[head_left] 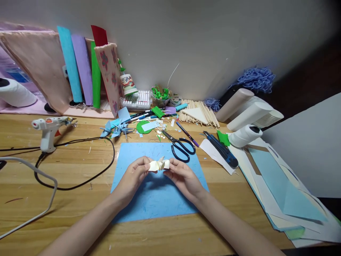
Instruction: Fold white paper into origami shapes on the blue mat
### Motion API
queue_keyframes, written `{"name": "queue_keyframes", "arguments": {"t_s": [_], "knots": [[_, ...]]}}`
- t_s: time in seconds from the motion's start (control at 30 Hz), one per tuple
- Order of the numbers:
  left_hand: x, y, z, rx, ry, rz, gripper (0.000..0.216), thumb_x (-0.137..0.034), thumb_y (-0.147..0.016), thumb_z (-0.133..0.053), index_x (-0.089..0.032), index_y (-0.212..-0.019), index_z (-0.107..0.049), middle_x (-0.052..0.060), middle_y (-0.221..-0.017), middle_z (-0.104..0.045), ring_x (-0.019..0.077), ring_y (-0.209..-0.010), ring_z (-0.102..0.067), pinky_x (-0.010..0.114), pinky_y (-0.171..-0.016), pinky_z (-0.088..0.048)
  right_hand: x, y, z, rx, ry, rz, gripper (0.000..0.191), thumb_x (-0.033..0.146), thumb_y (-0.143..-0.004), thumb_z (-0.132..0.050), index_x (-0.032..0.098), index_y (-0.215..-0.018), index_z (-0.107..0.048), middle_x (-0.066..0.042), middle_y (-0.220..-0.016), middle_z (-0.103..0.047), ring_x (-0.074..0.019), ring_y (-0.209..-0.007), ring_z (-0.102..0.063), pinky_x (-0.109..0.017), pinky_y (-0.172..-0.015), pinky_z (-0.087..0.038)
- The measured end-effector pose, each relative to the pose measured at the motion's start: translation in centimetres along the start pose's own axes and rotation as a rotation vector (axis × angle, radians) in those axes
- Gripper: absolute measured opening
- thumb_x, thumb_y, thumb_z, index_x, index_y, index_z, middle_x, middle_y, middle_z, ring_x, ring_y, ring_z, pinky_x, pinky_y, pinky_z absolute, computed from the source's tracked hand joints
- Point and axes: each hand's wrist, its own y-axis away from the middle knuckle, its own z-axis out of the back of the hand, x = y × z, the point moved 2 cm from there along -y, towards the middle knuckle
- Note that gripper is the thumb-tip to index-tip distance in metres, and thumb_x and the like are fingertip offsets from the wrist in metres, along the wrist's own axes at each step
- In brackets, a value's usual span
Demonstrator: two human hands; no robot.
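My left hand and my right hand both pinch a small folded cream paper piece, one on each side, holding it just above a blue paper sheet that lies on the wooden table. The fingers of both hands are closed on the paper. Black-handled scissors lie just beyond my right hand, on the sheet's far edge.
A white glue gun stands at the left with a black cord looping toward the sheet. Paper rolls, wooden sticks, pens, a blue utility knife, paper scraps and blue origami pieces crowd the back. Stacked paper sheets lie at the right.
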Motion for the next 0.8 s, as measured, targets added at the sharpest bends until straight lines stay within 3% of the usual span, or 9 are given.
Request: {"name": "queue_keyframes", "arguments": {"t_s": [0.1, 0.2, 0.33, 0.43, 0.57, 0.67, 0.8], "knots": [[0.4, 0.1, -0.6, 0.041, 0.161, 0.037, 0.019, -0.021, -0.082, -0.046, -0.016, -0.064, -0.047, -0.001, -0.071, -0.048, 0.0106, -0.074, -0.045, 0.02, -0.074, -0.038, -0.2, 0.0, -0.1, 0.048, -0.107, -0.008, 0.006, 0.02, -0.072, -0.066, 0.015, -0.075, -0.065, -0.001, -0.078, -0.058, -0.0089, -0.075, -0.053, -0.019, -0.076, -0.044], [0.5, 0.2, -0.6, 0.094, 0.166, 0.064, 0.019, -0.021, -0.083, -0.045, -0.016, -0.065, -0.048, 0.0, -0.072, -0.05, 0.0113, -0.075, -0.047, 0.021, -0.074, -0.039, -0.2, 0.0, -0.1, 0.091, -0.121, -0.028, 0.008, 0.021, -0.072, -0.066, 0.014, -0.075, -0.064, -0.001, -0.075, -0.057, -0.0086, -0.073, -0.053, -0.018, -0.075, -0.043], [0.2, 0.1, 0.2, 0.131, -0.127, 0.002, 0.018, -0.024, -0.083, -0.046, -0.016, -0.067, -0.048, 0.001, -0.074, -0.052, 0.0133, -0.075, -0.049, 0.024, -0.073, -0.039, 0.2, 0.0, 0.1, 0.078, -0.016, -0.05, 0.01, 0.023, -0.075, -0.062, 0.014, -0.074, -0.061, -0.001, -0.073, -0.056, -0.0092, -0.07, -0.052, -0.019, -0.069, -0.042], [-0.2, 0.3, 0.5, 0.091, -0.429, -0.101, 0.007, -0.024, -0.08, -0.054, -0.017, -0.081, -0.051, 0.002, -0.082, -0.052, 0.0142, -0.08, -0.05, 0.026, -0.075, -0.04, 0.6, 0.0, 0.2, 0.063, 0.107, -0.006, 0.015, 0.025, -0.078, -0.056, 0.014, -0.067, -0.057, 0.0, -0.067, -0.053, -0.0095, -0.065, -0.049, -0.02, -0.064, -0.04], [-0.8, 0.7, -0.2, 0.119, -0.688, -0.254, 0.023, -0.022, -0.077, -0.059, -0.021, -0.1, -0.054, 0.004, -0.098, -0.052, 0.0154, -0.089, -0.051, 0.029, -0.081, -0.041, 0.8, 0.1, 0.1, 0.078, 0.255, -0.035, 0.014, 0.024, -0.075, -0.056, 0.013, -0.067, -0.055, 0.0, -0.064, -0.053, -0.0103, -0.063, -0.05, -0.022, -0.063, -0.039], [-0.9, 0.9, -0.8, 0.217, -0.78, -0.35, 0.015, -0.021, -0.078, -0.058, -0.02, -0.092, -0.062, 0.005, -0.095, -0.055, 0.0152, -0.09, -0.052, 0.028, -0.08, -0.041, 0.8, 0.1, 0.1, 0.086, 0.274, -0.063, 0.013, 0.023, -0.076, -0.055, 0.014, -0.067, -0.054, 0.002, -0.063, -0.051, -0.0093, -0.062, -0.049, -0.021, -0.062, -0.038], [-0.7, 0.7, -0.6, 0.229, -0.788, -0.384, 0.011, -0.018, -0.079, -0.057, -0.019, -0.085, -0.066, 0.004, -0.085, -0.06, 0.014, -0.082, -0.056, 0.026, -0.075, -0.043, 0.4, 0.0, 0.2, 0.104, 0.326, -0.07, 0.014, 0.024, -0.078, -0.051, 0.015, -0.068, -0.053, 0.001, -0.066, -0.051, -0.0094, -0.062, -0.049, -0.022, -0.063, -0.039]]}}
